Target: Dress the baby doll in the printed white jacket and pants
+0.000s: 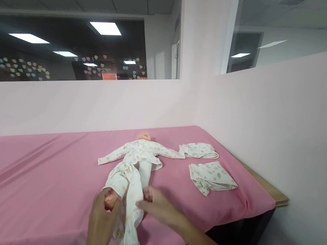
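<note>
Where fingers (99, 200) touch, crumpled trousers (134, 196), smooth doll (144, 136)

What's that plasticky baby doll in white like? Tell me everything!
The peach-coloured, plastic-looking baby doll lies face-up on pink fabric, head toward the pale wall, arms spread wide. It wears a white printed, long-sleeved cloth top. White printed cloth trousers cover one leg; the person's left hand curls around that bare foot.

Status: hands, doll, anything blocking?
Left hand at doll's foot, right hand at loose trouser leg. Doll on its back. Nothing visibly blocking; folded clothes aside.
</note>
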{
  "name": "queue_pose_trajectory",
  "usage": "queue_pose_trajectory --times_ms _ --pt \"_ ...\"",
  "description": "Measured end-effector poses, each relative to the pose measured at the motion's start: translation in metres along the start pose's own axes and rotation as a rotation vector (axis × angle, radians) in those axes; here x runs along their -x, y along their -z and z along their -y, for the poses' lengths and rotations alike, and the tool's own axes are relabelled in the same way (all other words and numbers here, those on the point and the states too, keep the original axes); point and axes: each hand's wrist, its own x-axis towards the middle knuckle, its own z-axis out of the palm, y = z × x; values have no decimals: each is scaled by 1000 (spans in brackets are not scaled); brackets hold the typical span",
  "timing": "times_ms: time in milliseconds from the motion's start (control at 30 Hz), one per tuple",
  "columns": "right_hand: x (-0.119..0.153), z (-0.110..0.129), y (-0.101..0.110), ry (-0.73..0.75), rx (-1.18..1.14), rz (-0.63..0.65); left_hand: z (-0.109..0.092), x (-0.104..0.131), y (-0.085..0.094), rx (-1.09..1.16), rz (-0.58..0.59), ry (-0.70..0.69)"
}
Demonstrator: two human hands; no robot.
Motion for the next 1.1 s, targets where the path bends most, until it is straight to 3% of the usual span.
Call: queue_pose_trajectory --times_ms 67,167,300,500,567,633,667,733,833,933,1000,1100 --pt "24 -10 -5 -38 82 43 -5 -5 7 -55 -46 -35" --pt "43 -16 -19 -31 392 -45 -13 -14 12 -92 -39 -66" --pt "39 -21 -47 -83 716 -155 -22 -20 15 -122 -22 -75" --pt "26 -43 -74 -172 792 -122 -27 -20 22 -139 9 -77" --pt "26 -41 -66 -166 562 -34 -24 -20 25 -138 42 -86" --pt "26 -25 -46 -133 190 69 -17 -21 27 -148 75 -69" --pt "25 -13 -31 -100 73 80 -13 -21 27 -164 88 -51" --pt "20 18 3 -53 -20 -43 -4 -20 27 -206 101 -23" --pt "6 69 54 37 150 -394 8 -13 24 -286 125 -19" --pt "-6 101 83 139 390 -615 17 -5 18 -315 159 -34" --pt "-8 105 84 186 511 -648 25 -1 14 -302 152 -73" --pt "3 86 64 263 672 -608 43 0 8 -303 149 -122"
